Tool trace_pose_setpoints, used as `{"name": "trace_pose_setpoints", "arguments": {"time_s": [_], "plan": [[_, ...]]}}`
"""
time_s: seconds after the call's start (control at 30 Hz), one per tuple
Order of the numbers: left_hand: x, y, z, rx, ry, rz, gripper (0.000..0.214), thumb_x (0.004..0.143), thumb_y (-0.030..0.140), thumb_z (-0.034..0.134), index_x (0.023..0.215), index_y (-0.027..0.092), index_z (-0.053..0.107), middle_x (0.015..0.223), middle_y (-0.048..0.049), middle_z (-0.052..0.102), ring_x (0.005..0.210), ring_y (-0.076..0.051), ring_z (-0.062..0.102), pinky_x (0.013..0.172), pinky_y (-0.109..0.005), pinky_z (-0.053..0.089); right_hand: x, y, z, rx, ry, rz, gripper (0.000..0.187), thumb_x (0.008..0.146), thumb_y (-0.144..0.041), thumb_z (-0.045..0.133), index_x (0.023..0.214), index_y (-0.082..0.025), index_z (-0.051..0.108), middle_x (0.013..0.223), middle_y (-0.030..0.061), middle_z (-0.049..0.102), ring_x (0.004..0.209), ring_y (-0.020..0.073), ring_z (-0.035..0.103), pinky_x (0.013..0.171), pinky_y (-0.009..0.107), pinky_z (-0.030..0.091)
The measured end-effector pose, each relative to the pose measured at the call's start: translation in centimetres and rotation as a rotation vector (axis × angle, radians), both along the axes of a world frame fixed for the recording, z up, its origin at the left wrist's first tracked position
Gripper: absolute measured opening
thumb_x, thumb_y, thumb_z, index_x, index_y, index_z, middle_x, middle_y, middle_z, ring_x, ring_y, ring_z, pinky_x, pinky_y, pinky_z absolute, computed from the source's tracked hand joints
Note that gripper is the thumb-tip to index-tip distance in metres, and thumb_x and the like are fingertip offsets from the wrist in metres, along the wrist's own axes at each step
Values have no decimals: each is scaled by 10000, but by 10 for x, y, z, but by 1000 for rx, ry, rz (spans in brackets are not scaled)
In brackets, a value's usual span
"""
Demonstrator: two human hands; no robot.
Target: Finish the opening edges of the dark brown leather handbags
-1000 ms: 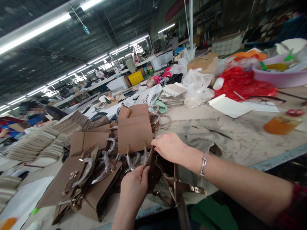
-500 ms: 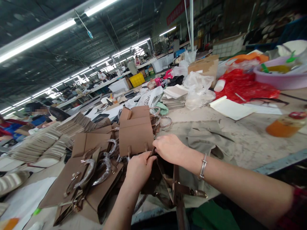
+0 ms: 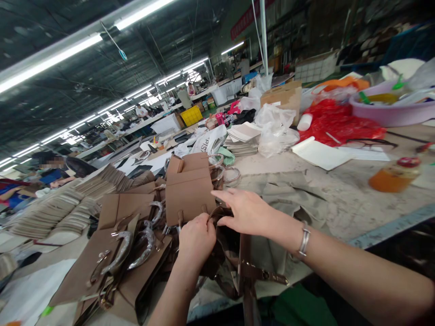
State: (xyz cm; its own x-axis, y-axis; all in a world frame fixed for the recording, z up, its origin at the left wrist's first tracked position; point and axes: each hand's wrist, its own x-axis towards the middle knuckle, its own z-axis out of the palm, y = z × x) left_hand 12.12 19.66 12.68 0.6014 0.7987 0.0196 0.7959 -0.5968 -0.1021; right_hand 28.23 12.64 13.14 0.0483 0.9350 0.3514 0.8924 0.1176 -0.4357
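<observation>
My left hand (image 3: 197,237) is closed on the top edge of a brown handbag (image 3: 231,251), fingers wrapped over its rim. Just right of it, my right hand (image 3: 246,209) has its fingers stretched and apart over the same rim. The bag's opening faces me, and a strap with metal studs (image 3: 263,274) hangs from its side toward the table edge. Directly beyond my hands lies a brown bag with a smooth flap (image 3: 188,192). To the left, more brown handbags (image 3: 84,262) lie with plastic-wrapped handles (image 3: 144,246). My left fingertips are partly hidden.
Stacked beige panels (image 3: 57,208) lie at left. Grey-beige fabric (image 3: 288,194) spreads right of the bags. Farther right are a jar of orange liquid (image 3: 394,176), a notepad (image 3: 321,154), glasses (image 3: 369,143), a red plastic bag (image 3: 336,120) and a lilac basin (image 3: 384,113). Distant people work at tables.
My right hand has loosened from its pinch on the bag's rim, and its fingers have spread. My left hand keeps its hold. The view has shifted slightly.
</observation>
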Motion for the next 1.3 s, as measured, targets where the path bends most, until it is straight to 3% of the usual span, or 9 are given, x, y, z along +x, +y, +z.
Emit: {"name": "trace_pose_setpoints", "arguments": {"time_s": [0.07, 0.2, 0.4, 0.53, 0.63, 0.77, 0.93, 1.07, 1.3], "plan": [[-1, 1, -3, -17, -54, -18, 272, 912, 289, 405, 1012, 203, 643, 922, -60, 722, 813, -233, 674, 675, -304, 431, 5, -17, -5, 46, 157, -49, 627, 796, -377, 643, 1357, -202, 426, 930, 40, 623, 802, 174, 585, 728, 283, 447], [-4, 2, -5, -60, -135, -63, 400, 907, 382, 452, 1265, 224, 536, 1153, -56, 669, 975, -223, 649, 817, -300, 449, 3, -53, -30, 92, 381, -99, 415, 856, -297, 585, 1260, -216, 535, 767, 2, 580, 697, 145, 547, 676, 259, 442], [7, 0, 1, -11, -36, -28, 319, 907, 454, 438, 1056, 280, 659, 964, -45, 722, 841, -219, 667, 688, -290, 429, -9, -90, -71, 25, 477, -104, 357, 867, -223, 563, 1224, -213, 558, 748, -1, 544, 636, 135, 524, 611, 252, 434], [13, -1, 2, 35, 10, -32, 294, 901, 436, 457, 973, 258, 680, 897, -55, 724, 808, -227, 665, 654, -287, 408, -8, -107, -87, -15, 484, -106, 349, 880, -212, 544, 1229, -211, 555, 771, 10, 552, 637, 134, 533, 617, 255, 445], [13, -1, 2, 28, -9, -37, 278, 882, 446, 488, 975, 273, 685, 911, -42, 726, 813, -232, 665, 662, -290, 410, -4, -109, -79, 77, 466, -80, 298, 905, -227, 511, 1194, -211, 579, 836, 33, 576, 717, 134, 562, 671, 247, 458], [11, 0, 2, -34, -54, -55, 241, 871, 406, 511, 1019, 306, 671, 954, -17, 724, 846, -222, 664, 687, -284, 415, -3, -84, -39, 181, 327, -73, 235, 913, -296, 508, 1091, -217, 640, 931, 48, 598, 817, 134, 579, 748, 237, 454], [11, -1, 3, -67, -37, -30, 267, 880, 342, 481, 1076, 294, 656, 975, -31, 720, 878, -215, 662, 728, -272, 421, -16, -30, 7, -78, -67, -85, 177, 877, -279, 537, 865, -188, 688, 866, 59, 616, 763, 163, 597, 632, 243, 441], [11, 0, 3, -66, -42, -24, 275, 883, 362, 476, 1067, 286, 665, 960, -37, 723, 889, -223, 662, 740, -272, 424, -23, -6, 10, -227, -175, -75, 176, 837, -139, 514, 791, -146, 683, 808, 86, 624, 701, 159, 611, 562, 241, 420], [8, 4, -1, -56, -65, -79, 277, 911, 361, 435, 893, 258, 692, 878, -39, 730, 805, -212, 667, 665, -265, 399, -19, 0, -7, -177, -184, -125, 220, 880, -167, 455, 810, -148, 662, 815, 81, 620, 700, 162, 598, 561, 237, 401]]}}
